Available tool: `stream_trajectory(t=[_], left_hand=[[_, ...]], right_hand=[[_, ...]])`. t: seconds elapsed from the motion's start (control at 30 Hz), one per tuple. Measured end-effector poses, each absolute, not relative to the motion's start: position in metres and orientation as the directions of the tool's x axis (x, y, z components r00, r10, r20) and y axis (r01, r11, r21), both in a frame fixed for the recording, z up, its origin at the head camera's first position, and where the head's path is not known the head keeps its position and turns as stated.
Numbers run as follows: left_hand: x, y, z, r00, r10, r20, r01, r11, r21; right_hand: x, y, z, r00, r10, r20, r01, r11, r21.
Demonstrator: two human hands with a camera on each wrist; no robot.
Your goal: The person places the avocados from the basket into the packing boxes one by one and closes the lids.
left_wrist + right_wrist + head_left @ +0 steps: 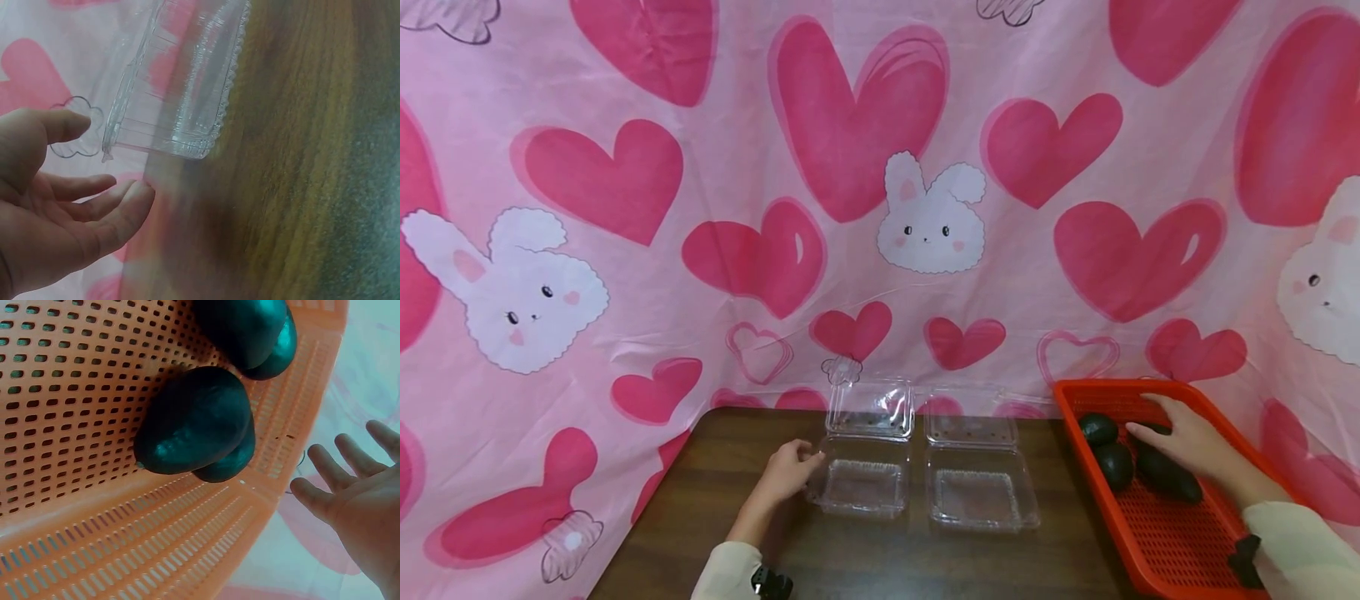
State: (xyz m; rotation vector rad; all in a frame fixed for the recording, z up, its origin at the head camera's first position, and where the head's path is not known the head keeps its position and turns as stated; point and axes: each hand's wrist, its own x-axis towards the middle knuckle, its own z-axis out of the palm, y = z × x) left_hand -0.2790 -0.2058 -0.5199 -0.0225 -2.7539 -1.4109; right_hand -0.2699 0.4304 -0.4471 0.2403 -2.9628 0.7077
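My right hand (1189,435) is over the orange basket (1101,500), its fingers spread. Dark green avocados lie below it, one avocado (1098,428) by the far left corner and another avocado (1114,467) just nearer. In the right wrist view the avocados (194,422) sit apart from the fingers, and the palm holds nothing. On the left, my left hand (792,471) is beside a clear plastic clamshell box (867,506). The left wrist view has its thumb and loosely bent fingers (128,206) apart, close to the box's corner (194,150), with nothing between them.
A second clear clamshell box (985,523) stands open to the right of the first, lids raised toward the back. Both rest on a brown wooden table (865,562). A pink cloth (850,275) with hearts and rabbits hangs behind the table. The basket's raised rim borders the right side.
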Motion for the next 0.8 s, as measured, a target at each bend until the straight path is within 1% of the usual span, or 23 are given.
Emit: stream_trajectory(t=[0.1,0.23,0.53,0.8], left_hand=[[-0.28,-0.206,-0.522,-0.999,-0.037,-0.002,-0.021,0.508,0.861],[-0.282,-0.205,-0.525,-0.997,-0.062,-0.038,-0.063,0.475,0.878],[-0.283,-0.208,-0.533,-0.998,-0.029,-0.058,-0.065,0.465,0.883],[-0.283,-0.205,-0.536,-0.997,-0.018,-0.079,-0.079,0.39,0.917]], right_hand=[[-0.27,0.433,-0.448,-0.988,-0.117,0.099,-0.149,0.885,-0.442],[-0.271,0.436,-0.451,-0.991,-0.103,0.088,-0.132,0.891,-0.434],[-0.272,0.448,-0.461,-0.995,-0.085,0.049,-0.097,0.901,-0.423],[-0.273,0.453,-0.461,-0.998,-0.069,-0.001,-0.062,0.906,-0.42]])
